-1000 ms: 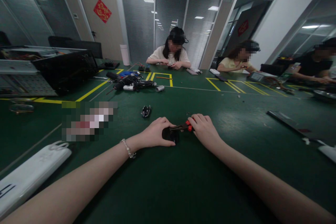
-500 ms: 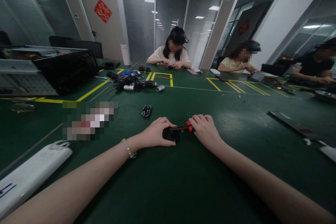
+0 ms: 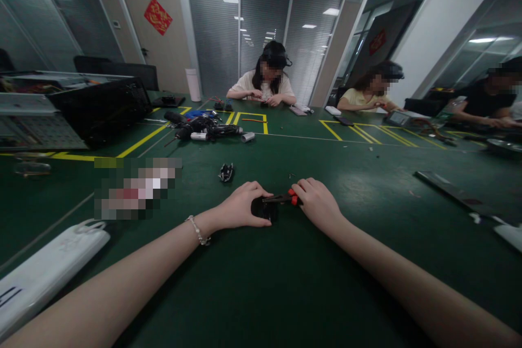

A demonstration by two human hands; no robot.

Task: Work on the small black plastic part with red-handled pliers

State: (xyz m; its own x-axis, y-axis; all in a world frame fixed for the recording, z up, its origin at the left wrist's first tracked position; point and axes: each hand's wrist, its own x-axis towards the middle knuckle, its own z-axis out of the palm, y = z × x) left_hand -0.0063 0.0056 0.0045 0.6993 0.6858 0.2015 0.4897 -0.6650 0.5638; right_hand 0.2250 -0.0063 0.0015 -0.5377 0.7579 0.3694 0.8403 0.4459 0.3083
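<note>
My left hand (image 3: 240, 206) curls over a small round black part (image 3: 263, 209) on the green table (image 3: 261, 283), holding it down. My right hand (image 3: 316, 202) is closed around a pair of pliers with red handles (image 3: 290, 197); the dark jaws reach left onto the black part. Both forearms stretch in from the bottom edge. A bead bracelet (image 3: 198, 230) sits on my left wrist. A small black clip-like piece (image 3: 226, 173) lies a little beyond my left hand.
A heap of dark tools and cables (image 3: 204, 128) lies at mid-table. An open black computer case (image 3: 81, 109) stands at the left, a white oblong device (image 3: 44, 272) at the near left. Three other people work at the far side and the right. Yellow tape lines mark the table.
</note>
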